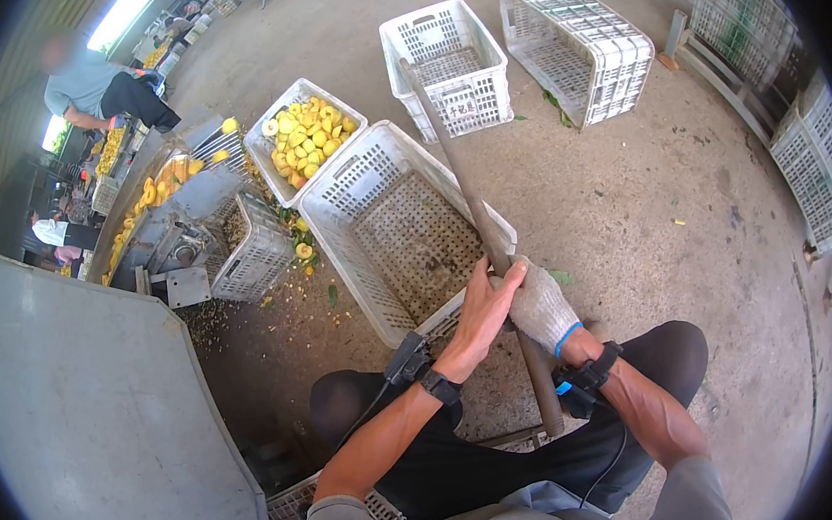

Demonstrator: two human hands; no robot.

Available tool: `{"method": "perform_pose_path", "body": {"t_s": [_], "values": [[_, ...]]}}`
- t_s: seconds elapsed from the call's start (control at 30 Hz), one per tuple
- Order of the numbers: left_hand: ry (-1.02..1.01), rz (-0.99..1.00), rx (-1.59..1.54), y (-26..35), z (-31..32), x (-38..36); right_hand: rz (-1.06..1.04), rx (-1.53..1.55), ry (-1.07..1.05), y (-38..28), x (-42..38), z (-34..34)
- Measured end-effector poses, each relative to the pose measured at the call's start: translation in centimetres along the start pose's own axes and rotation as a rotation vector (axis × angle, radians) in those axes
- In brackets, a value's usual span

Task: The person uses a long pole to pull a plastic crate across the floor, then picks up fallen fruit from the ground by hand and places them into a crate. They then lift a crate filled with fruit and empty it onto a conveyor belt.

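Observation:
A long brown pole (462, 178) slants from a white crate at the top down to between my knees. My bare left hand (481, 309) is wrapped against it near its middle. Just to the right, my right hand (541, 309), in a pale knitted glove with a blue cuff, grips the same pole. Beneath the pole and left of my hands lies a large white plastic crate (354, 206) with a dirty perforated bottom and nothing in it. Behind that crate, a smaller white crate (357, 117) holds many yellow cut fruits (306, 139).
A metal machine (183, 242) with yellow fruit on its chute stands left, beside a grey metal panel (84, 381). White crates (462, 107) (618, 80) stand ahead, more at right. Fruit scraps litter the floor. A person (87, 88) is at the far left.

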State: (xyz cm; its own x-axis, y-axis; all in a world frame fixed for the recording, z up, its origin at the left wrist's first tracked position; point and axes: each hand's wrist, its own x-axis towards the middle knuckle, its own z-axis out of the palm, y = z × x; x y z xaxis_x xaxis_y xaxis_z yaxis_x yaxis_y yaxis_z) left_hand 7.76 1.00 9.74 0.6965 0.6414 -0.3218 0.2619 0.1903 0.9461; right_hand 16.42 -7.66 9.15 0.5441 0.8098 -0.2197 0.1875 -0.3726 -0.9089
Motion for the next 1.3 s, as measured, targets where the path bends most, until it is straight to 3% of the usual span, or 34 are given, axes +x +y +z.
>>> {"method": "perform_pose_path", "body": {"t_s": [1.3], "values": [[-0.009, -0.003, -0.003, -0.1, 0.0, 0.1, -0.078, 0.026, 0.0, 0.8, 0.0, 0.0]]}}
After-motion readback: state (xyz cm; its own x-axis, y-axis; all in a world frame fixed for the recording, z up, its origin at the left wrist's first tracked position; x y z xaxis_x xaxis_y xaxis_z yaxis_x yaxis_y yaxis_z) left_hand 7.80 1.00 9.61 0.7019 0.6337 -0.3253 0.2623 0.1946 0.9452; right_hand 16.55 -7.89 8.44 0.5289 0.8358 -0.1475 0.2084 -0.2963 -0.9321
